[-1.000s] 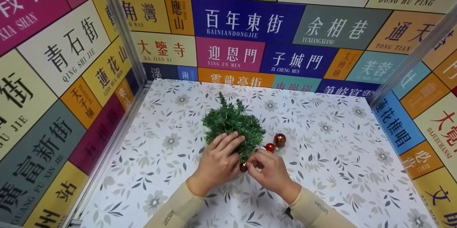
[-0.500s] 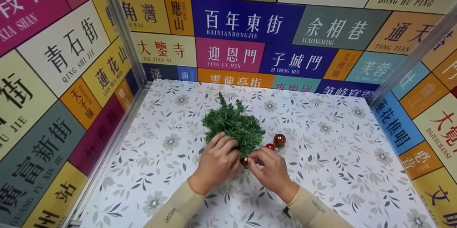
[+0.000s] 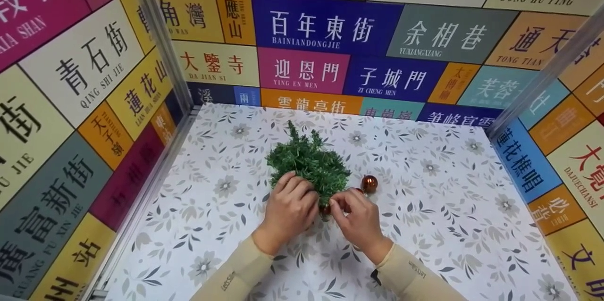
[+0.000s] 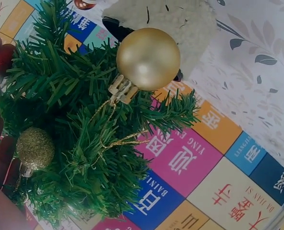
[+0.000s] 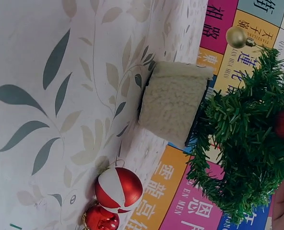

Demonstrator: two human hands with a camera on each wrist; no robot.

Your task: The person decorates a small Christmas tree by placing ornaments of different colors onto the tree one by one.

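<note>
A small green artificial Christmas tree [image 3: 309, 162] stands on the table, its cream fleecy base [image 5: 173, 103] showing in the right wrist view. My left hand [image 3: 290, 206] has its fingers bent into the near branches, gripping one; the fingertips are hidden by greenery. A red Christmas ball [image 3: 325, 209] hangs at the tree's near side between the hands. My right hand [image 3: 357, 218] pinches at the top of this ball with thumb and index finger; its cord is hidden. A matte gold ball [image 4: 148, 58] and a glittery gold ball [image 4: 35, 148] hang on the tree, the glittery one beside my left fingers.
On the table right of the tree lie a red-and-white ball [image 5: 118, 189] and a shiny red ball [image 5: 102, 218], partly behind my right hand in the head view. Sign-printed walls [image 3: 325, 22] with metal corner posts enclose the flower-patterned table [image 3: 439, 211].
Both hands have shifted slightly away from me, and the red ball has risen toward the branches. The left fingers, spread over the tree earlier, are now more bent.
</note>
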